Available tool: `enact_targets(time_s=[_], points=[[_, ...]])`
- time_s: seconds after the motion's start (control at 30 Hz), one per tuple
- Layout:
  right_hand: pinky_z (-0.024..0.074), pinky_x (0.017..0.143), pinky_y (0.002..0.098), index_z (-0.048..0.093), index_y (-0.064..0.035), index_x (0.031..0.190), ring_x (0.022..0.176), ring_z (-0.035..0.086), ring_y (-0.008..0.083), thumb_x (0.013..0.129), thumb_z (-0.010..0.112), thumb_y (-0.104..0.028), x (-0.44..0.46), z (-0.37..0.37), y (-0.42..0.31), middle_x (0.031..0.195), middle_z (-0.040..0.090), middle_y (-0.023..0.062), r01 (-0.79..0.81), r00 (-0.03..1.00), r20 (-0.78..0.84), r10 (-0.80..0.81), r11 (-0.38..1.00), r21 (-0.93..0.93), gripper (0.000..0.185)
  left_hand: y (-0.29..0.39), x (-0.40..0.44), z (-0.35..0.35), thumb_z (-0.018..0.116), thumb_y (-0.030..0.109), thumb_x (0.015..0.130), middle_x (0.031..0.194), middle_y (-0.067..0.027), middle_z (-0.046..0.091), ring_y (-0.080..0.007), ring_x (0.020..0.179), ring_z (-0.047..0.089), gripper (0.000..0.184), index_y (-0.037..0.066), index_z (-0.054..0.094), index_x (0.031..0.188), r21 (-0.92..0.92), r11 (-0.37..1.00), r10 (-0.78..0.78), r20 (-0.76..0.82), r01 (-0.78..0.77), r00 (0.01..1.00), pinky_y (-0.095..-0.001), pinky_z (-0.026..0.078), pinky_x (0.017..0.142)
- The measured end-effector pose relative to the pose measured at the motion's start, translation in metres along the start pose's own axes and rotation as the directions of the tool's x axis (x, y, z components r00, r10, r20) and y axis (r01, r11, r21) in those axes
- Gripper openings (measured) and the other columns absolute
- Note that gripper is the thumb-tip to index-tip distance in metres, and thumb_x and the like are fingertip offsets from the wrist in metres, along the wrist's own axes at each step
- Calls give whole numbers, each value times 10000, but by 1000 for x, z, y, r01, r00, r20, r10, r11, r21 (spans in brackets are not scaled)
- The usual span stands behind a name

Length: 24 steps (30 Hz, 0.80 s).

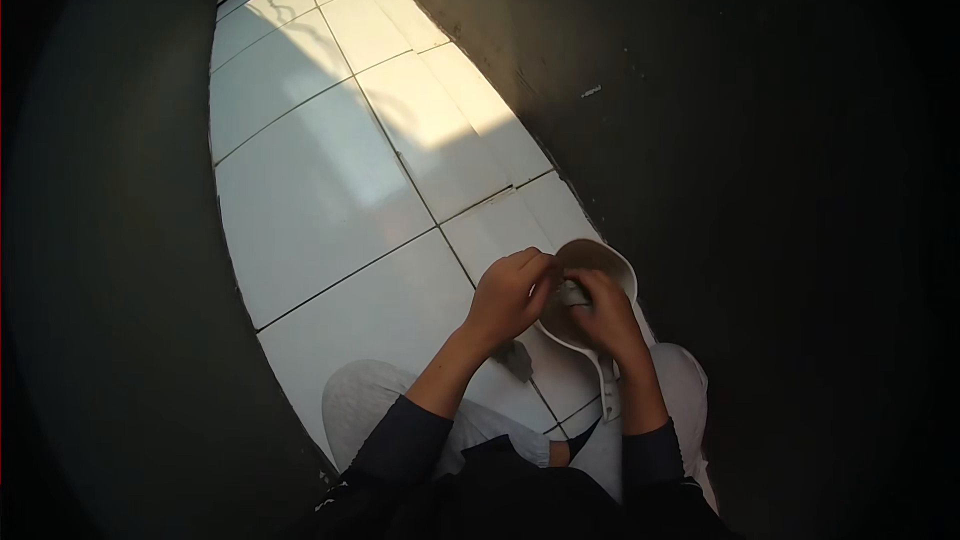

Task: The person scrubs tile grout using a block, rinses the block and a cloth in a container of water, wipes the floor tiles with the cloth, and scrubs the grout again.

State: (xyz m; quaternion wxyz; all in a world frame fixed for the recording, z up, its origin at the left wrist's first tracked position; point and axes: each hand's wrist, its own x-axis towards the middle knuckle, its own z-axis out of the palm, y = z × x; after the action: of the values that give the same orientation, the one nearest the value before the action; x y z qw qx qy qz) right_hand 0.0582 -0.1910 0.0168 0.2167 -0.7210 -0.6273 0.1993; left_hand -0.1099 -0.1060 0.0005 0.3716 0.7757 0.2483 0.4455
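A white dipper (618, 258) with a long handle lies on the floor between the legs, its bowl facing up and its handle pointing back toward the body. The inside of the bowl looks brownish. My left hand (512, 292) is at the bowl's left rim, its fingers bent and pressed together over the opening. Inside the bowl, my right hand (603, 315) has its fingers and thumb curled toward the left hand's fingertips. Something small and pale shows between the two hands, too blurred to name. Most fingertips are hidden.
White floor tiles (330, 170) with dark joints run forward, lit by sunlight farther off. A dark grey patch (515, 361) marks the tile beside the dipper. Dark surfaces border both sides. Bent legs in light grey trousers (365, 390) flank the dipper.
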Motion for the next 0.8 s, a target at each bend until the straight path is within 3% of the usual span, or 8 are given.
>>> enact_targets(time_s=[0.07, 0.17, 0.3, 0.37, 0.47, 0.53, 0.67, 0.8], points=[[462, 908, 394, 632, -62, 1139, 1027, 596, 319, 711, 706, -94, 0, 3, 4, 999, 655, 144, 22, 999, -47, -21, 1000, 16, 436, 0, 1, 1, 594, 16, 784, 820, -131, 607, -323, 739, 606, 152, 17, 612, 936, -11, 1000, 19, -17, -19, 1000, -402, 481, 654], [480, 862, 427, 662, -58, 1110, 949, 598, 358, 720, 718, -135, 4, 8, 0, 991, 640, 167, 2, 999, -51, -7, 995, -97, 402, 1, 1, 1, 595, 12, 788, 823, -130, 610, -320, 752, 611, 146, 13, 611, 933, 1, 1000, 22, -18, -22, 1000, -401, 484, 663], [447, 892, 429, 690, -97, 1063, 1010, 519, 358, 686, 753, -249, 5, 19, 2, 1001, 608, 173, -49, 998, -50, 42, 986, -158, 411, 2, 3, 0, 592, 8, 794, 815, -130, 609, -320, 749, 611, 133, 6, 612, 926, 6, 1000, 2, -10, -2, 1000, -398, 483, 659], [429, 921, 419, 692, -95, 1027, 1037, 488, 354, 660, 760, -199, 3, 15, -5, 1041, 576, 174, -142, 990, 1, 143, 984, -107, 388, 2, 2, 0, 593, 8, 797, 811, -131, 607, -321, 747, 610, 128, 3, 612, 923, 13, 1000, 10, -11, -10, 1000, -397, 482, 658], [440, 909, 432, 658, -90, 1081, 1033, 511, 381, 643, 750, -110, 1, 30, 16, 1062, 557, 168, 15, 994, -108, -34, 985, -172, 448, 2, 2, 0, 568, -4, 837, 833, -117, 622, -287, 766, 628, 130, 24, 627, 950, 55, 998, -19, 21, 17, 1000, -356, 494, 673], [426, 943, 445, 609, -81, 1091, 1097, 504, 410, 636, 759, -69, 4, 35, 24, 1038, 552, 173, 51, 995, -86, -48, 998, 38, 480, 5, 3, -1, 566, -4, 845, 809, -114, 618, -276, 734, 626, 119, 25, 626, 944, 63, 998, -32, 7, 31, 999, -347, 486, 643], [431, 956, 423, 578, -60, 1093, 1143, 511, 395, 670, 751, -85, 8, 21, 12, 1098, 564, 188, -66, 997, 45, 61, 990, 122, 458, 6, 4, -1, 592, -10, 786, 806, -135, 603, -322, 739, 608, 145, 2, 612, 929, 40, 998, -49, 23, 48, 999, -393, 479, 657], [459, 898, 385, 580, -19, 1044, 1036, 596, 291, 744, 736, -106, 7, 2, -11, 1114, 590, 175, -112, 993, -17, 121, 960, 256, 349, 5, 3, -1, 587, -13, 787, 818, -133, 607, -321, 756, 611, 148, 9, 609, 932, 39, 997, -65, 32, 63, 997, -390, 480, 663]])
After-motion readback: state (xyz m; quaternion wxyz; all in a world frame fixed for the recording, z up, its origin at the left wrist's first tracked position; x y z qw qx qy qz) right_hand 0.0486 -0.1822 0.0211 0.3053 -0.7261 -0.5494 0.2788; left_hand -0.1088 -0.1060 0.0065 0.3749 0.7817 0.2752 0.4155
